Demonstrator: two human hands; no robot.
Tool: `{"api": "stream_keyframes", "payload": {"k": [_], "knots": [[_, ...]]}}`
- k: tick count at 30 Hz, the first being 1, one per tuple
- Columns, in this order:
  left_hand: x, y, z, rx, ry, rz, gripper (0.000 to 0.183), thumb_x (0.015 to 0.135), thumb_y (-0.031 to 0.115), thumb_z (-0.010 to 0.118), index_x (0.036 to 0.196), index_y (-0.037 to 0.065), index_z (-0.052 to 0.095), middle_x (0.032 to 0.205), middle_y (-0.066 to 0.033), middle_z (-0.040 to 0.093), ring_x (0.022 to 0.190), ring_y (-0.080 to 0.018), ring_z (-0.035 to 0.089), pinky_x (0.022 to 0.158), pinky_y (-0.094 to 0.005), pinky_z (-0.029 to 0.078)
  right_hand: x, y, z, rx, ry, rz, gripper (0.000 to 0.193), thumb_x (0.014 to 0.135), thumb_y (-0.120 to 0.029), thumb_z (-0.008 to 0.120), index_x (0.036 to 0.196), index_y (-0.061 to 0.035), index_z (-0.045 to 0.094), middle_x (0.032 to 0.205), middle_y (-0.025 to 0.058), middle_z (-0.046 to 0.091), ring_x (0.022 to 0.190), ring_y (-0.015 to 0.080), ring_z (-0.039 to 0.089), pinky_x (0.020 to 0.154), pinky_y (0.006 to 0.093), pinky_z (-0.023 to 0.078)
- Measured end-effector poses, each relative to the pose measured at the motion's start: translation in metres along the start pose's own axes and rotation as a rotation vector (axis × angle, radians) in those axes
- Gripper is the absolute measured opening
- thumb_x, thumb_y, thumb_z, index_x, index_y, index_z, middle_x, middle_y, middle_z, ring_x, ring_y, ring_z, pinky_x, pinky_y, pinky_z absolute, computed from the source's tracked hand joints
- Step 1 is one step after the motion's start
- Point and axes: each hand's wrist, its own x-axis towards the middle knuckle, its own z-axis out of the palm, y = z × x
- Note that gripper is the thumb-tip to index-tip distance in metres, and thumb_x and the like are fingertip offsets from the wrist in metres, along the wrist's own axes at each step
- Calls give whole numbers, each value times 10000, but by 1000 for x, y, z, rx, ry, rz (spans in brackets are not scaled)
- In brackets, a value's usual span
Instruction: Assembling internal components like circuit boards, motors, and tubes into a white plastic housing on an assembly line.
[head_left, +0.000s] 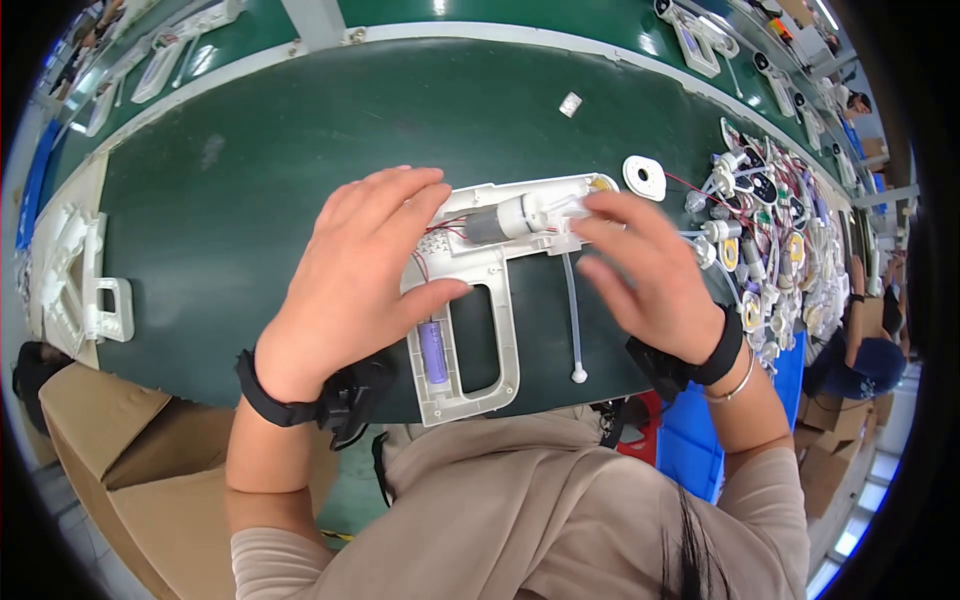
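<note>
A white plastic housing half (505, 262) with a looped handle lies open side up on the table. My left hand (365, 260) grips its left end, fingers over the far side and thumb on the near side. Inside lie a grey and white motor pump (503, 219) with red wires and, in the grip, a purple cylindrical battery (432, 352). My right hand (650, 270), slightly blurred, is at the pump's right end, thumb apart from the fingers, beside a translucent part there. A translucent tube (574, 315) hangs out from the housing toward me, ending in a white tip.
A heap of wired pumps and parts (765, 240) covers the table's right side. An oval white plate (644, 178) lies near it. White housing shells (75, 270) are stacked at left. A cardboard box (200, 470) stands below left, a blue bin (692, 440) below right.
</note>
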Motion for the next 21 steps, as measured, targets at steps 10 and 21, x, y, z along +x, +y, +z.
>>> {"api": "stream_keyframes", "payload": {"k": [10, 21], "knots": [[-1, -7, 34, 329, -21, -76, 322, 744, 84, 671, 1036, -30, 598, 1199, -167, 578, 1107, -325, 551, 941, -412, 454, 37, 19, 28, 158, -26, -57, 387, 765, -95, 696, 1135, -41, 599, 1071, 149, 611, 1007, 322, 580, 867, 387, 455], [6, -11, 25, -37, -24, -146, 207, 772, 82, 664, 942, -15, 595, 1258, -166, 563, 1118, -349, 534, 944, -409, 449, 40, 26, 55, 442, 125, 79, 322, 842, -125, 642, 1142, -30, 575, 1080, 147, 606, 1005, 335, 566, 873, 384, 458]]}}
